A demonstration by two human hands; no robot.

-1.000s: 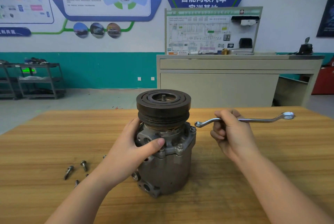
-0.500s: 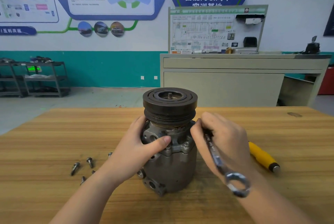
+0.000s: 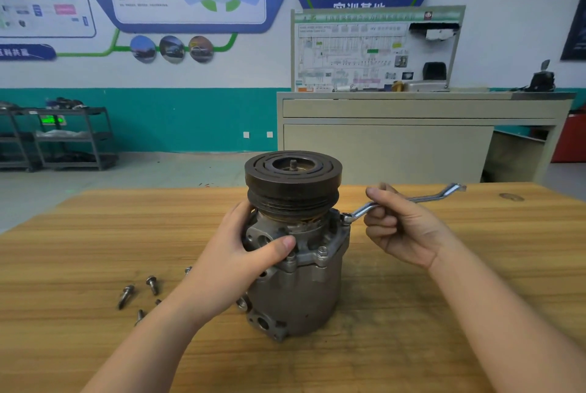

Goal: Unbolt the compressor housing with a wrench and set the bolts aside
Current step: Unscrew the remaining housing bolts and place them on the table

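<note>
Wrench (image 3: 409,200) swung back out to the right since half a second ago, ring end reseated on flange bolt (image 3: 346,218), right hand (image 3: 404,230) fingers curled round shank, left hand (image 3: 241,262) gripping compressor (image 3: 301,284); loosening judged under way.

Compressor housing (image 3: 298,291) dull grey metal; pulley (image 3: 293,183) near-black, concentric grooves. Wrench (image 3: 409,200) shiny silver. Bolts (image 3: 126,294) grey steel. Counter (image 3: 79,250) tan wood grain, streaked. Wall band (image 3: 158,119) teal.

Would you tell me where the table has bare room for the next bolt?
Bare: table in front of the compressor, and the left edge beyond the bolts. Crowded: between bolts and compressor, where the left hand crosses.
</note>
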